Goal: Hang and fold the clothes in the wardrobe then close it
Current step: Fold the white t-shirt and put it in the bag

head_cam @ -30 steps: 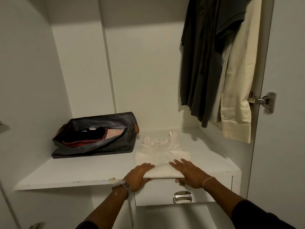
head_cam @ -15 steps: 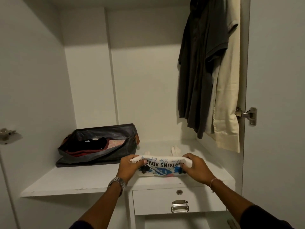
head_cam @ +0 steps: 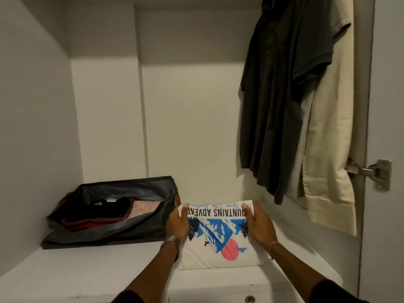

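A folded white T-shirt (head_cam: 215,248) with a blue mountain print and a pink circle lies on the white wardrobe shelf (head_cam: 87,272), print side up. My left hand (head_cam: 177,221) grips its far left corner, thumb on top. My right hand (head_cam: 258,221) grips the far right corner the same way. A dark grey shirt (head_cam: 282,101) and a cream garment (head_cam: 330,162) hang at the upper right inside the wardrobe.
An open dark fabric bag (head_cam: 113,211) with black, red and pink clothes sits on the shelf to the left of the T-shirt. A door hinge (head_cam: 371,171) and the open door are on the right. A drawer knob (head_cam: 249,299) shows below the shelf.
Both hands lifted the near edge of the T-shirt and folded it over away from me. The printed side now faces up. The camera moved closer and tilted up.
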